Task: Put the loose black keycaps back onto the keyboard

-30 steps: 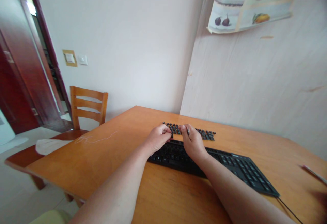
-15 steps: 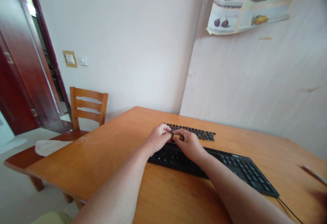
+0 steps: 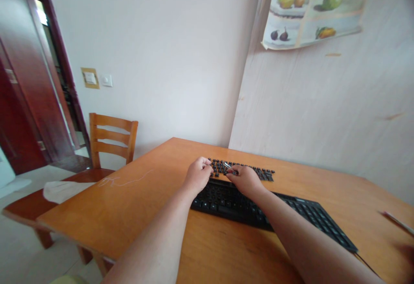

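Note:
A black keyboard [image 3: 223, 208] lies on the wooden table under my hands, with part of its upper left area stripped of keycaps. Behind it, loose black keycaps [image 3: 265, 174] are laid out in rows. My left hand [image 3: 198, 175] is closed in a pinch at the left end of these rows; whatever its fingertips hold is too small to make out. A small tool with a thin silver metal tip [image 3: 227, 164] sticks out of my closed right hand [image 3: 247, 181], pointing up and left over the keycaps. Most of the tool is hidden by the fingers.
The table [image 3: 139, 215] has a pale string-like line [image 3: 129, 182] on its left side. A pen-like stick [image 3: 397, 222] lies at the right edge. The keyboard's cable [image 3: 365, 261] runs off the front right. A wooden chair [image 3: 111, 139] stands at the left, near the wall.
My hands have moved apart; before, their fingertips met above the keyboard. The silver tip now shows in my right hand, and my left hand is at the keycap rows.

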Demonstrator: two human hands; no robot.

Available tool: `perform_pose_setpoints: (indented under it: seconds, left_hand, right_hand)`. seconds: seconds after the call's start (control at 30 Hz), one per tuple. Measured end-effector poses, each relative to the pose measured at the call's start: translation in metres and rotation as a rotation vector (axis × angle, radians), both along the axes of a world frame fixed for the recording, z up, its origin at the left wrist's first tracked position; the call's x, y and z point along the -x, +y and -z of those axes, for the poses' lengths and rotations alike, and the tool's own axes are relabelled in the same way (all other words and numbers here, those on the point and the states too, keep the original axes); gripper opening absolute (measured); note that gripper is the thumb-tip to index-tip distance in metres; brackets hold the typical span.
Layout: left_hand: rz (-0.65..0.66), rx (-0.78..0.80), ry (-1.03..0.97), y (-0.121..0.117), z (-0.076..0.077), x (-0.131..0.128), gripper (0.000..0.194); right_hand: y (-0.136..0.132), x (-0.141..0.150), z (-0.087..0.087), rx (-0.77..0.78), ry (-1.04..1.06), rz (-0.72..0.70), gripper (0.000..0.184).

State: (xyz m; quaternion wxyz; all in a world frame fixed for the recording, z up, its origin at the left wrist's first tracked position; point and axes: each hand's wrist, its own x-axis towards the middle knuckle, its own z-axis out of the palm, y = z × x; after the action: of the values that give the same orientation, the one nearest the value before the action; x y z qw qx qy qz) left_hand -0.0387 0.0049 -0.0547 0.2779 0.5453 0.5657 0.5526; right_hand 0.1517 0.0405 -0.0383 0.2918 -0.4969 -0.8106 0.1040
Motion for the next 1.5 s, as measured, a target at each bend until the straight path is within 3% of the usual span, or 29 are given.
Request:
perform_pose_setpoints:
  seconds: [0.27,0.7,1.5]
  left_hand:
    - [-0.011,0.024,0.139,0.006,0.009,0.002,0.016]
    - [-0.053,0.047,0.328,0.002,0.005,-0.003,0.018]
    - [-0.048,0.019,0.379,0.006,0.010,0.000,0.019]
  right_hand:
    - [0.018,0.007,0.001,0.091,-0.142,0.045,0.017]
    - [0.042,0.013,0.021,0.183,-0.155,0.029,0.015]
    - [0.044,0.013,0.023,0.211,-0.139,0.009,0.017]
